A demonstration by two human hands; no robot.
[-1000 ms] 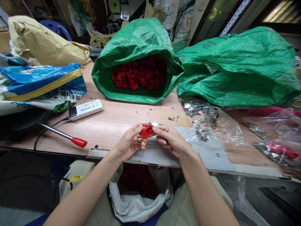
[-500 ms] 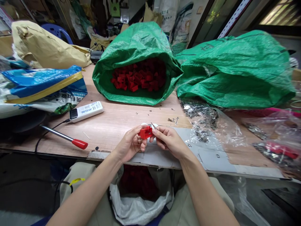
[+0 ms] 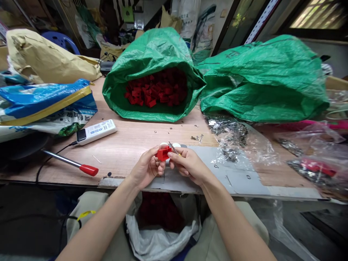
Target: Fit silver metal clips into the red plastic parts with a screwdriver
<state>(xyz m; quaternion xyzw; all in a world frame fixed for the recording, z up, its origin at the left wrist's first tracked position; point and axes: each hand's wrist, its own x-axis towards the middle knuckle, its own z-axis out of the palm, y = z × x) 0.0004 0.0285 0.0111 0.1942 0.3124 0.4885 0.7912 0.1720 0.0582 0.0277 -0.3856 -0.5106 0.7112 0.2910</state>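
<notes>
Between the thumb and fingers of my left hand is a small red plastic housing, an open box shape with its hollow side turned toward my right. My right hand is closed on a thin pointed metal tool with a bit of yellow near the fingers; its point sticks up and to the left. The right thumb tip touches the housing's right edge. What lies inside the housing is too small to make out. Both hands are just above the grey sheet at the table's front edge.
A green sack full of red housings lies open behind my hands, beside another green sack. Clear bags of metal bits lie right. Left are a white device and a red-handled lever. A white sack sits below.
The pointed tool stands out more from my right fingers, and its yellow part now shows. The housing has turned slightly in my left hand. The whole view has shifted a little.
</notes>
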